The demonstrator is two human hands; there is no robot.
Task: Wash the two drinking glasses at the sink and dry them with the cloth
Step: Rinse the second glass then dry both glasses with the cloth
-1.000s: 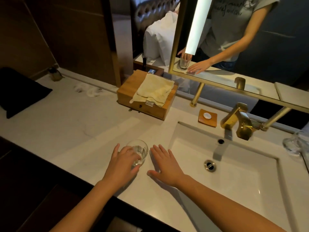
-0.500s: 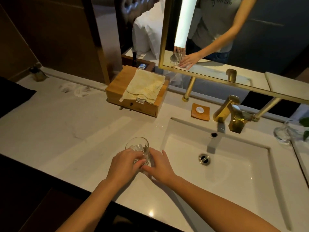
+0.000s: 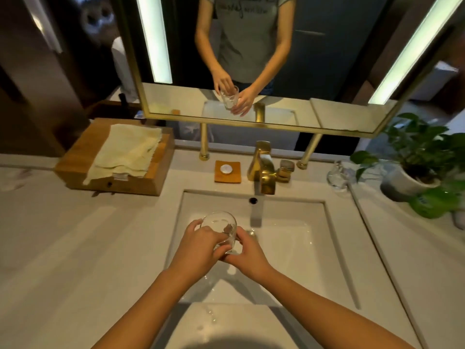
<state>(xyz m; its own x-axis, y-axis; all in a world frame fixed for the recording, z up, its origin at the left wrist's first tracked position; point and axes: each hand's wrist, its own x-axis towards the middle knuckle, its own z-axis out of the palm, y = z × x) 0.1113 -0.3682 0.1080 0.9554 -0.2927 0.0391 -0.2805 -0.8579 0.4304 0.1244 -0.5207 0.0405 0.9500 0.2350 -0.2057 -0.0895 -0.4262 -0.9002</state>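
The glass (image 3: 219,225) was held over the sink (image 3: 297,250), between both hands: the left hand (image 3: 198,248) gripped its left side, the right hand (image 3: 250,253) curled around its right side and base.

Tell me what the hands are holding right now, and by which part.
Both hold one drinking glass: left hand wraps its side wall, right hand grips the opposite side near the base.
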